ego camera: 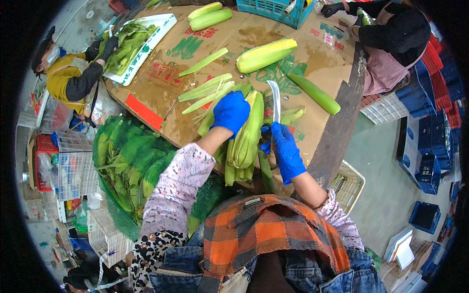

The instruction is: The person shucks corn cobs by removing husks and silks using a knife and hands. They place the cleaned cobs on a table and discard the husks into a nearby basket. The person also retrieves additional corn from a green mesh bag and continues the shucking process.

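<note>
Blue gloves cover both hands. My left hand point(231, 111) is closed on the husk leaves of an ear of corn point(253, 128) at the table's near edge. Peeled leaves hang down over that edge. In my right hand point(287, 152), just right of the ear, is a knife with a curved blade point(275, 99) pointing away from me. The fingers hide its handle. Farther back lies a partly husked ear point(266, 55) with yellow kernels showing. A green husk leaf point(315, 94) rests to its right, and loose pale husk strips point(205, 89) lie left of my left hand.
Cardboard point(227, 33) covers the table. At its back stand a blue crate point(274, 14) and more corn point(210, 19). A foam tray point(137, 62) of husks is before a person at left; another person works at right. A green mesh sack point(128, 164) bulges below left.
</note>
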A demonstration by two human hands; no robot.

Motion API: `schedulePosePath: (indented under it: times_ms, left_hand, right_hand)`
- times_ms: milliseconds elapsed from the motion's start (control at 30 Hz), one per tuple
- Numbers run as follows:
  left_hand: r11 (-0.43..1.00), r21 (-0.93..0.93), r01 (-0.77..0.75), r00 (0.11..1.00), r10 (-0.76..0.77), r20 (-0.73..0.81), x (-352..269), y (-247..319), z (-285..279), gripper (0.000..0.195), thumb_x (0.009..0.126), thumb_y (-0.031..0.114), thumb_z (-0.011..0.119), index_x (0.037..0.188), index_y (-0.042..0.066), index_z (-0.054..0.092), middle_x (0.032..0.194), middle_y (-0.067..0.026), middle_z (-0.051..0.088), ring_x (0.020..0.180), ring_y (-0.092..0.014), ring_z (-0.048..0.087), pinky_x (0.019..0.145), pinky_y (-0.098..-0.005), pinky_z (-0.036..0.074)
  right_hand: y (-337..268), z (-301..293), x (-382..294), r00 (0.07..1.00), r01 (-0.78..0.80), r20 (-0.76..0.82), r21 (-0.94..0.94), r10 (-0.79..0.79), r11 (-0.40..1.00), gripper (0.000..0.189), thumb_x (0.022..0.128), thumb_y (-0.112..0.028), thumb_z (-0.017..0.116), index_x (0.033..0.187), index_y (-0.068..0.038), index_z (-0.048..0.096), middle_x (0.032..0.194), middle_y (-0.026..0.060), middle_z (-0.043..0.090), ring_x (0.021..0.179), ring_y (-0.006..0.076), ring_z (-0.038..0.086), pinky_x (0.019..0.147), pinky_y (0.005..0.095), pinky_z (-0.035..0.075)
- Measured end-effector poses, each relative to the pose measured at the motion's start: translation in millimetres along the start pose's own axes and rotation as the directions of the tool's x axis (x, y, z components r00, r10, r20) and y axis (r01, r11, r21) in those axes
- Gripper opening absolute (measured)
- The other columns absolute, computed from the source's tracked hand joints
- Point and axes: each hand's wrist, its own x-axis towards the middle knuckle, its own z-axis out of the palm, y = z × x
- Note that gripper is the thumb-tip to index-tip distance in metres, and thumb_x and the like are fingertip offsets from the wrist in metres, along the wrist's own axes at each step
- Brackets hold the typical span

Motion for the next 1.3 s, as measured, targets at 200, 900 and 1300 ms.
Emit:
schedulePosePath:
  times_ms: [200, 900, 1300]
  left_hand:
    - [0.937, -0.349, -0.015, 0.997, -0.013, -0.077, -28, 18, 9, 0.012, 0.084, 0.015, 0.059, 0.086, 0.003, 0.056, 0.087, -0.0229, 0.061, 0.085, -0.044, 0.059, 0.071, -0.0513, 0.047]
    - [0.826, -0.558, 0.08, 0.979, 0.041, 0.2, -26, 22, -5, 0.011, 0.092, 0.011, 0.058, 0.089, 0.0, 0.057, 0.083, -0.015, 0.06, 0.079, -0.026, 0.058, 0.074, -0.0366, 0.047]
    - [0.828, -0.515, -0.222, 0.957, 0.285, 0.046, -44, 42, -29, 0.003, 0.087, 0.007, 0.058, 0.087, 0.005, 0.06, 0.083, -0.0162, 0.062, 0.08, -0.039, 0.06, 0.069, -0.0431, 0.047]
  right_hand:
    - [-8, 15, 4, 0.996, 0.001, -0.089, -0.229, -0.022, 0.973, 0.032, 0.09, -0.03, 0.069, 0.102, -0.007, 0.05, 0.078, 0.0023, 0.054, 0.058, 0.0116, 0.054, 0.053, 0.026, 0.047]
    - [-8, 16, 13, 0.95, 0.244, -0.17, -0.111, -0.26, 0.963, 0.048, 0.08, -0.031, 0.079, 0.109, -0.006, 0.051, 0.086, 0.0023, 0.056, 0.066, 0.0089, 0.053, 0.055, 0.0235, 0.045]
    - [-37, 0, 9, 0.996, 0.079, -0.021, -0.111, -0.082, 0.991, 0.033, 0.081, -0.033, 0.078, 0.093, -0.008, 0.061, 0.07, -0.001, 0.056, 0.056, 0.0077, 0.052, 0.049, 0.0237, 0.043]
